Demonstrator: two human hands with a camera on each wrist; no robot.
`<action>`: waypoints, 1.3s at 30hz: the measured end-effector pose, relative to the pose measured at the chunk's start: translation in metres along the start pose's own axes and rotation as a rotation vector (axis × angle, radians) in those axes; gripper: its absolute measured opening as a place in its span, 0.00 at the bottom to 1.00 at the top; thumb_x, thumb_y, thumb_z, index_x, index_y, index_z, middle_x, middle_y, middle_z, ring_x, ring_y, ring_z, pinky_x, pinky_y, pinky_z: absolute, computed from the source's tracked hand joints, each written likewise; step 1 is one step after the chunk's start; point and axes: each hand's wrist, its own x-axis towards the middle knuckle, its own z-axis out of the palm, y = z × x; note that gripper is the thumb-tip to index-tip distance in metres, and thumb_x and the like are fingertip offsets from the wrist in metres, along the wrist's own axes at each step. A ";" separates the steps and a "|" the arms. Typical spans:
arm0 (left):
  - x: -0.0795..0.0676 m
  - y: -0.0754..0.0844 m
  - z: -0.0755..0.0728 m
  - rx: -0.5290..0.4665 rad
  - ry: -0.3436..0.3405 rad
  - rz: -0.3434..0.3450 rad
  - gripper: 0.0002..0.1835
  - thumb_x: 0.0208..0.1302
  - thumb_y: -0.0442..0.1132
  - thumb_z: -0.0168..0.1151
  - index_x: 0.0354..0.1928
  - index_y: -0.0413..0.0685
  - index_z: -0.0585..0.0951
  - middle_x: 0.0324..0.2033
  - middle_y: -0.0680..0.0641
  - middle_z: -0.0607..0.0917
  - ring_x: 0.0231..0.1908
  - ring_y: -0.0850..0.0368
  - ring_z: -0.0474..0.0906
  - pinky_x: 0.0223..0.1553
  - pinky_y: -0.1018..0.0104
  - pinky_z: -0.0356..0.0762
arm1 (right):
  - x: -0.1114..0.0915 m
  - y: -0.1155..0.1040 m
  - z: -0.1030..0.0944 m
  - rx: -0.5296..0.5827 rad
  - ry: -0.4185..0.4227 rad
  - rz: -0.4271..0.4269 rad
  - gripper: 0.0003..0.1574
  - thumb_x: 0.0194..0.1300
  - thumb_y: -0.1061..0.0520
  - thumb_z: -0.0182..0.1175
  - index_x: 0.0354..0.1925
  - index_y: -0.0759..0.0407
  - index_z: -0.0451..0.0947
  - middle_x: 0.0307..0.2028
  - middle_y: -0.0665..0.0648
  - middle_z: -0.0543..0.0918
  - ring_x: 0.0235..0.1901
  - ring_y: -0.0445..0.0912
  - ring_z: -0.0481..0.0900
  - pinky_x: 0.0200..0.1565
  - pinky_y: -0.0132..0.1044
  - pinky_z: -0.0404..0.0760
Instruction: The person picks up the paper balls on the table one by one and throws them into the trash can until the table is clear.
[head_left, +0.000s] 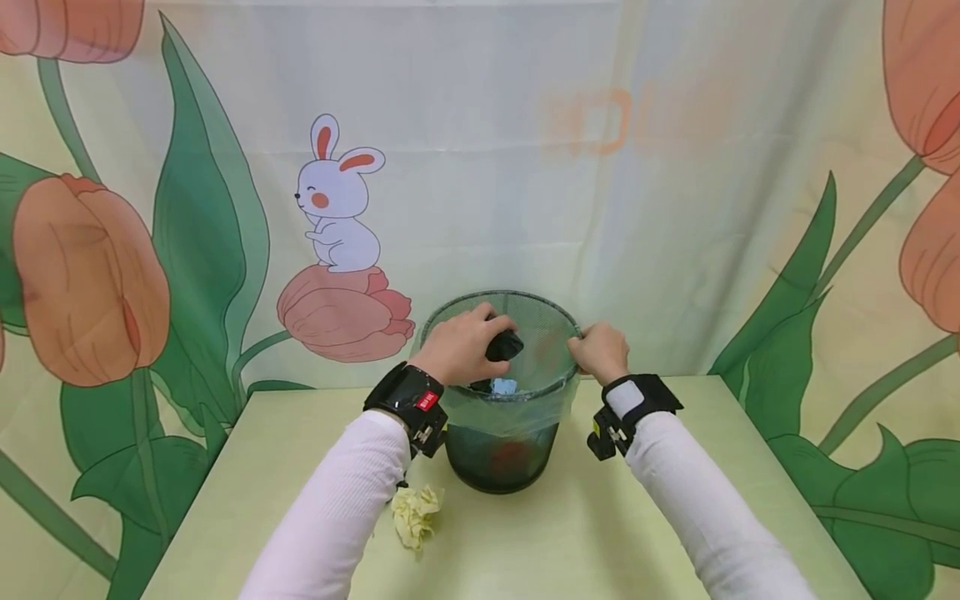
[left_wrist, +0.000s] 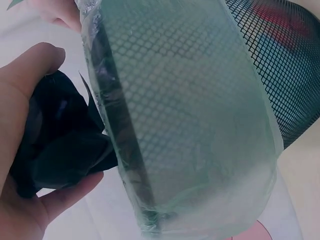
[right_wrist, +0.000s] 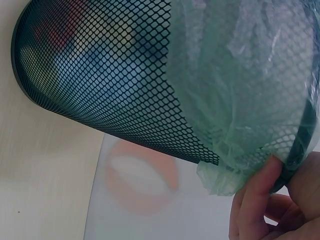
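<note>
A black mesh wastebasket [head_left: 501,462] stands upright, a pale green plastic liner [left_wrist: 200,115] folded out over its rim. My left hand [head_left: 467,343] holds a wad of crumpled black paper [left_wrist: 65,135] over the basket's mouth, thumb on one side and fingers on the other. At the right side of the rim, my right hand [head_left: 602,350] grips the edge with the liner bunched beneath its fingers [right_wrist: 255,195]. Inside the basket a light blue crumpled piece [head_left: 504,386] shows below the left hand. Red and blue contents appear blurred through the mesh.
A crumpled pale yellow paper ball [head_left: 415,515] lies on the table [head_left: 622,533] in front of the basket, beside the left forearm. Something small and dark shows at that forearm's edge. Behind the table hangs a curtain [head_left: 480,167] printed with tulips and a rabbit.
</note>
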 end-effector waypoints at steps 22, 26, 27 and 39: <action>-0.004 -0.005 0.000 -0.008 0.013 -0.017 0.35 0.53 0.55 0.64 0.64 0.59 0.66 0.61 0.48 0.67 0.56 0.50 0.70 0.50 0.55 0.75 | -0.002 -0.002 -0.001 0.000 0.000 0.011 0.28 0.56 0.61 0.50 0.04 0.51 0.55 0.04 0.48 0.66 0.08 0.40 0.70 0.12 0.28 0.59; -0.008 -0.009 0.000 -0.022 -0.005 -0.023 0.36 0.54 0.55 0.64 0.65 0.57 0.66 0.61 0.47 0.68 0.58 0.50 0.67 0.53 0.53 0.72 | -0.002 -0.002 -0.002 -0.002 0.005 0.009 0.28 0.56 0.61 0.50 0.04 0.51 0.56 0.05 0.48 0.67 0.09 0.40 0.71 0.13 0.28 0.60; -0.009 -0.011 0.001 -0.019 -0.005 -0.020 0.36 0.54 0.55 0.63 0.65 0.56 0.66 0.61 0.47 0.68 0.58 0.50 0.68 0.54 0.53 0.72 | -0.002 -0.003 -0.002 0.000 0.004 0.011 0.28 0.56 0.61 0.51 0.04 0.51 0.56 0.05 0.48 0.67 0.09 0.40 0.71 0.13 0.28 0.61; -0.029 -0.035 -0.001 0.030 0.025 -0.061 0.34 0.57 0.55 0.60 0.64 0.53 0.66 0.58 0.45 0.71 0.54 0.47 0.70 0.49 0.54 0.74 | -0.003 -0.004 -0.003 0.000 0.001 0.006 0.28 0.56 0.61 0.50 0.04 0.51 0.55 0.04 0.48 0.65 0.09 0.40 0.70 0.13 0.29 0.59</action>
